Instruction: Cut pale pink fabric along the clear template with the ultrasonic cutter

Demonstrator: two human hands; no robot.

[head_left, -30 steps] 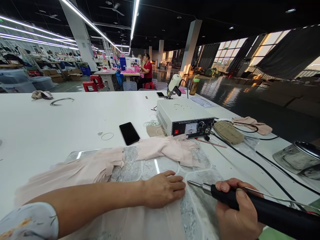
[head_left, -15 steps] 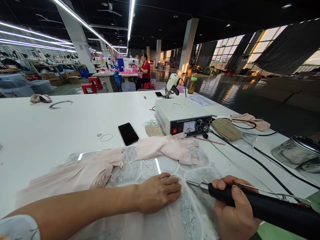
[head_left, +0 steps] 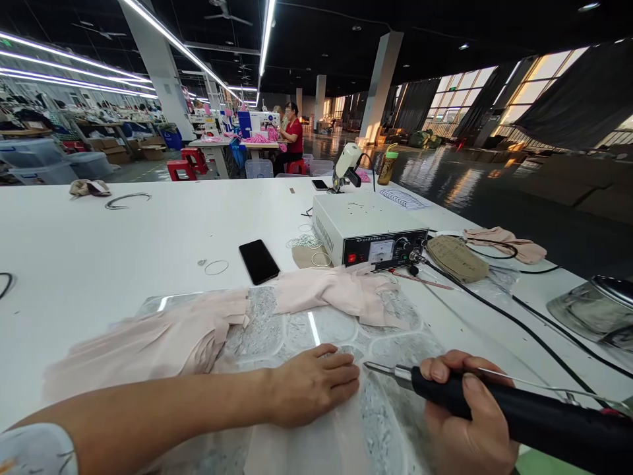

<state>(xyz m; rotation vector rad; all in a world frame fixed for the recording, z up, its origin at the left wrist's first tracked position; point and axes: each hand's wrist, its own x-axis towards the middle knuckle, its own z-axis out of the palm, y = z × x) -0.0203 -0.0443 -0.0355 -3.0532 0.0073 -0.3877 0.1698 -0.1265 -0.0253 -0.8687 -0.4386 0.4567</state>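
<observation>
My left hand (head_left: 314, 384) lies flat, fingers stretched out, on a strip of thin pale pink fabric (head_left: 309, 442) over a clear patterned mat (head_left: 383, 422). A black-handled ultrasonic cutter (head_left: 445, 389) with a metal tip is in my right hand (head_left: 469, 415), fingers wrapped round the handle. Its tip is just right of my left fingertips, near the fabric's edge; whether it touches the mat I cannot tell. One heap of pink fabric pieces (head_left: 148, 343) lies to the left, and a smaller pile of fabric pieces (head_left: 331, 293) sits beyond my left hand.
A grey generator box (head_left: 368, 227) with a dial stands behind the fabric, its black cable (head_left: 519, 333) running right. A black phone (head_left: 258, 262) lies left of it; a glass jar (head_left: 588, 310) stands at right. A person in red (head_left: 293, 135) sits at a sewing machine beyond the table.
The view has shifted slightly, so the table things appear a little further right. The cutter's tip shows slightly lower and left, near my left fingertips. Both hands stay nearly in place.
</observation>
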